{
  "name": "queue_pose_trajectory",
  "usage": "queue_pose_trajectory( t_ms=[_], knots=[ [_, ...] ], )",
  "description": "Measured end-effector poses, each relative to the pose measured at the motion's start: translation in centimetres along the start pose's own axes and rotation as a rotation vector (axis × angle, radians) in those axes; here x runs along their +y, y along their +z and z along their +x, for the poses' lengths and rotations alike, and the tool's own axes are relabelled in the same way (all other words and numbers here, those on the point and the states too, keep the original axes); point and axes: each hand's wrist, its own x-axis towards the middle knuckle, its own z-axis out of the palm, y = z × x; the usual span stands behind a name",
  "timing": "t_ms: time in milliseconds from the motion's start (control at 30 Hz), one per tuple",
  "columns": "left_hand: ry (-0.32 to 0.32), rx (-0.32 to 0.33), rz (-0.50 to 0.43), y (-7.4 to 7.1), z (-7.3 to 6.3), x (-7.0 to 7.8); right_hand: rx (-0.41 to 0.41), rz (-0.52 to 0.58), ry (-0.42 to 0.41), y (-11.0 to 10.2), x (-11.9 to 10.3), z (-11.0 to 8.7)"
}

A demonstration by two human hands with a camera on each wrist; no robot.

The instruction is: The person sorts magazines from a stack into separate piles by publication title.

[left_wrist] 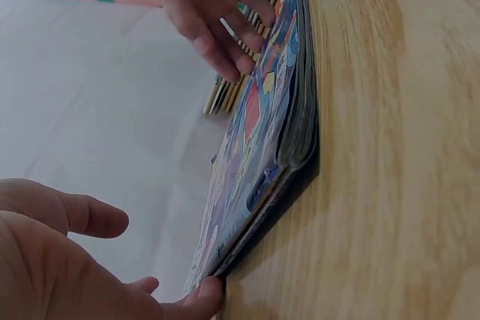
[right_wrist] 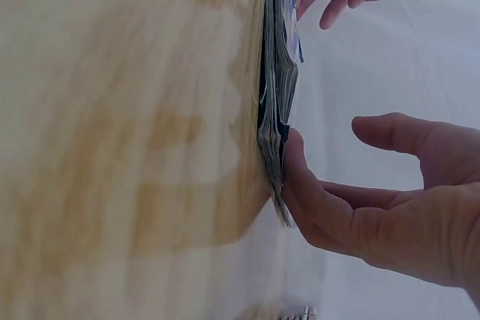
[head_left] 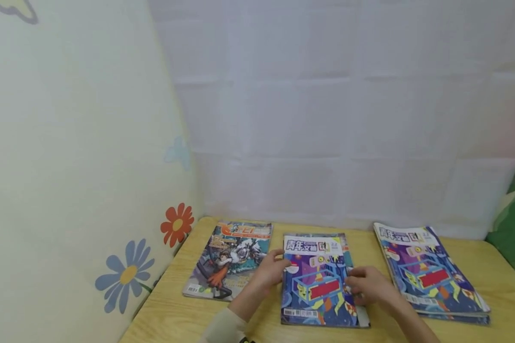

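A small stack of magazines (head_left: pixel 313 286) with a purple-and-blue cover lies in the middle of the wooden table; another magazine sticks out beneath at its top and right edges. My left hand (head_left: pixel 269 270) is at its left side, and in the left wrist view that hand's (left_wrist: pixel 67 267) fingertips touch the stack's (left_wrist: pixel 251 121) edge, thumb raised away. On the opposite side is my right hand (head_left: pixel 369 286). The right wrist view shows this hand's (right_wrist: pixel 397 211) fingers against the page edges (right_wrist: pixel 277 103), its thumb apart. Neither hand curls round the stack.
A magazine (head_left: pixel 236 257) with a comic-style cover lies to the left. Another stack (head_left: pixel 433 276), topped by the same purple-and-blue cover, lies on the right. Behind the table (head_left: pixel 171 305) hangs a white cloth (head_left: pixel 283 119); a flower-decorated wall (head_left: pixel 68 143) stands at left.
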Motion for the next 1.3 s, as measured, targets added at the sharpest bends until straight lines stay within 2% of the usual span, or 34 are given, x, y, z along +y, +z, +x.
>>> queue_pose_trajectory(
  t_ms=[167, 300, 500, 633, 767, 867, 967, 1033, 1067, 1167, 1300],
  knots=[
    [0.022, 0.047, 0.101, -0.2, -0.4, 0.1, 0.008, 0.034, -0.011, 0.2, 0.2, -0.1],
    [0.020, 0.059, 0.135, -0.4, -0.8, -0.2, 0.009, 0.095, -0.018, 0.6, 0.5, -0.3],
    [0.004, 0.052, 0.139, -0.8, -1.0, -0.6, -0.002, 0.112, -0.002, 0.9, 0.8, -0.5],
    [-0.010, 0.034, 0.076, -1.2, -0.5, -0.4, -0.001, 0.112, -0.004, 0.7, 0.7, -0.5],
    [-0.018, -0.027, -0.056, -1.6, 0.0, -0.5, -0.003, 0.126, -0.009, 0.5, 1.0, -0.6],
    [-0.032, -0.138, -0.161, -1.8, 0.4, -0.9, -0.003, 0.128, -0.005, 0.4, 1.2, -0.7],
    [-0.076, -0.277, -0.180, -1.9, 0.6, -1.3, 0.002, 0.137, -0.003, 0.3, 1.4, -0.8],
    [-0.075, -0.370, -0.168, -2.0, 0.7, -1.4, 0.007, 0.143, -0.008, 0.3, 1.4, -0.8],
    [-0.067, -0.396, -0.152, -2.0, 0.7, -1.4, 0.008, 0.144, -0.015, 0.2, 1.4, -0.8],
    [0.011, -0.422, -0.104, -1.9, 0.7, -0.8, 0.011, 0.158, -0.034, -0.1, 1.2, -0.5],
    [0.101, -0.400, -0.030, -1.8, 0.6, 0.6, 0.006, 0.155, -0.071, -0.5, 1.2, 0.0]
  ],
)
